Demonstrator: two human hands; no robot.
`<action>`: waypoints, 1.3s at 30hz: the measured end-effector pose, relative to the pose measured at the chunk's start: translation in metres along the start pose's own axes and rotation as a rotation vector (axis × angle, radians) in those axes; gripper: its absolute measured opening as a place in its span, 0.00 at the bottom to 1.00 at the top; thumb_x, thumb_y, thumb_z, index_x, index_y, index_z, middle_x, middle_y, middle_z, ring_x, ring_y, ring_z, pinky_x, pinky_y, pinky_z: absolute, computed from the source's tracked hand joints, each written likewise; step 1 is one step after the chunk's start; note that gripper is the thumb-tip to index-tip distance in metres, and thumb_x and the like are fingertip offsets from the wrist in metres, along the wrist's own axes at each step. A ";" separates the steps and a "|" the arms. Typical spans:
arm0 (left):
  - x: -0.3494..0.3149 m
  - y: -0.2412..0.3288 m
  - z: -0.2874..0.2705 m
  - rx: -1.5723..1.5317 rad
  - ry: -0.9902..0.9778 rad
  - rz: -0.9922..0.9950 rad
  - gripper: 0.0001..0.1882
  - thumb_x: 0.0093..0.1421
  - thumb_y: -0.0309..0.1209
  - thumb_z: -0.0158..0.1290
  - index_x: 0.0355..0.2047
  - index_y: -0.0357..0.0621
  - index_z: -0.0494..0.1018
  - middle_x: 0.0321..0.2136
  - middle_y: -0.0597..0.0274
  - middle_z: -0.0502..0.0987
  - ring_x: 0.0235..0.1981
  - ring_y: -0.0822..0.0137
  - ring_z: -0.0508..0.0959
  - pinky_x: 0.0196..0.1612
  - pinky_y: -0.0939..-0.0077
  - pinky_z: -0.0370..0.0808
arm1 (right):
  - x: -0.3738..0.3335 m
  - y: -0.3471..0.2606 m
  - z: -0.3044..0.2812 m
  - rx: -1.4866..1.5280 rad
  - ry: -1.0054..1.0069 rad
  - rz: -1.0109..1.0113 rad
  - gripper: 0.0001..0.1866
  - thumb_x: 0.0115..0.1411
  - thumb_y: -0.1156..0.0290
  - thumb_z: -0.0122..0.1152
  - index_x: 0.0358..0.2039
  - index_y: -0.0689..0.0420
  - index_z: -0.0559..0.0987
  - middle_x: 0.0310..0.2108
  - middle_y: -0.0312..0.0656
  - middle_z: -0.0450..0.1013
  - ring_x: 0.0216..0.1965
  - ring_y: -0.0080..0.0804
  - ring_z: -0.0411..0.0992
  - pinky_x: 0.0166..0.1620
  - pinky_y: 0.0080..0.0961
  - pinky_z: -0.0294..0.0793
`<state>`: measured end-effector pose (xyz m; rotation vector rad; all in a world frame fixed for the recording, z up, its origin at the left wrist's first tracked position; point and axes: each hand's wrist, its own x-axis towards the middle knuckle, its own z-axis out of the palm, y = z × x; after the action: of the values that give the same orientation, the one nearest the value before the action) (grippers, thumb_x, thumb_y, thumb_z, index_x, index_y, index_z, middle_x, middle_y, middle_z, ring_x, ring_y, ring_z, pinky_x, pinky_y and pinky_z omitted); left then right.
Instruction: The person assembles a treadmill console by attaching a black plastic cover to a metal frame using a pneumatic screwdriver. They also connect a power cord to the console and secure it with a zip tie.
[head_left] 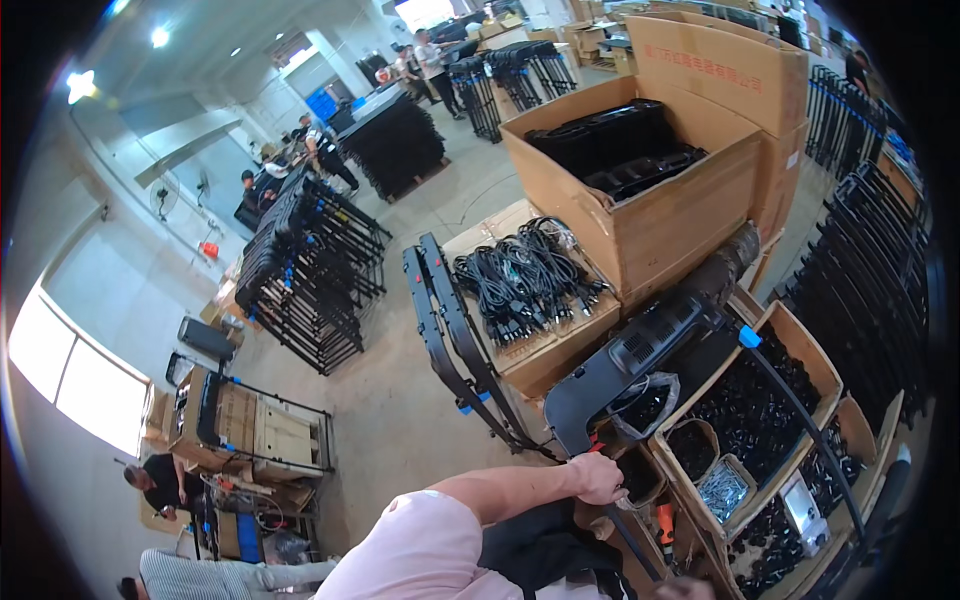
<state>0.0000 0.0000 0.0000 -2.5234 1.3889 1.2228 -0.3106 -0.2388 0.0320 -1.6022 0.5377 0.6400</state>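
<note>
Pink sleeve [410, 540] is closest to the cam, lower ctr, its bare forearm [520, 492] running R to the left hand [597, 478]. That hand's fingers are curled round a black tube of the frame [640, 345], just below a red bit [597, 440]; no gap shows, so the grip looks closed. Right hand [686, 590] is at the bottom edge, blurred & partly cut off; can't tell how far its fingers are open or if they've hold of anything.

Frame is R of ctr, tilted, beside & partly over the open cartons: wide vented panel up top, blue clip [749, 337] nr its far corner, long tube from there slanting to lower R above the parts.

Nr it: bin w/ small black parts [755, 420], tray of silver screws [722, 490], orange driver [665, 522] R of the left hand, silver box [803, 512] among more black parts.

Beyond the frame: heap of black cables [525, 275] on cardboard, folded legs [440, 325] just L of it. Big open box [690, 215] behind holds black panels [620, 145].

Bkgd: black stands [310, 265] in rows on the grey floor [390, 400], more far R. Co-worker in black top [160, 482] lower L, another in striped top [195, 575] below, others farther off. Bright window [80, 375] on the L.
</note>
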 end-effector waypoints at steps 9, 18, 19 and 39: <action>0.001 -0.013 -0.002 -0.008 0.102 0.016 0.27 0.70 0.54 0.48 0.41 0.44 0.86 0.39 0.46 0.87 0.45 0.42 0.86 0.52 0.49 0.82 | 0.194 -0.056 -0.261 -0.879 1.276 -0.442 0.24 0.76 0.56 0.55 0.54 0.67 0.80 0.52 0.57 0.79 0.55 0.59 0.76 0.61 0.46 0.72; -0.056 0.010 0.044 -0.275 1.046 0.384 0.11 0.69 0.41 0.58 0.36 0.47 0.77 0.30 0.55 0.79 0.38 0.50 0.82 0.46 0.53 0.77 | 0.293 -0.061 -0.329 -0.399 0.640 -0.129 0.35 0.72 0.38 0.57 0.37 0.66 0.83 0.20 0.36 0.75 0.17 0.23 0.72 0.22 0.23 0.69; -0.072 0.018 0.060 -0.370 1.031 0.342 0.11 0.69 0.40 0.58 0.35 0.46 0.76 0.30 0.55 0.79 0.38 0.51 0.81 0.45 0.53 0.77 | 0.292 -0.063 -0.325 -0.400 0.636 -0.119 0.35 0.72 0.39 0.57 0.36 0.65 0.83 0.20 0.36 0.75 0.17 0.23 0.72 0.22 0.23 0.70; -0.135 -0.037 0.114 -2.029 0.374 0.175 0.21 0.76 0.54 0.52 0.51 0.51 0.80 0.49 0.70 0.82 0.53 0.73 0.78 0.53 0.69 0.75 | 0.029 -0.281 -0.186 -0.699 0.913 -0.534 0.25 0.77 0.50 0.56 0.29 0.59 0.77 0.23 0.25 0.61 0.26 0.16 0.57 0.28 0.25 0.56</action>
<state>-0.0848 0.1593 -0.0054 -3.4519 -0.3360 3.4772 -0.0832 -0.3881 0.2328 -2.5715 0.5136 -0.4124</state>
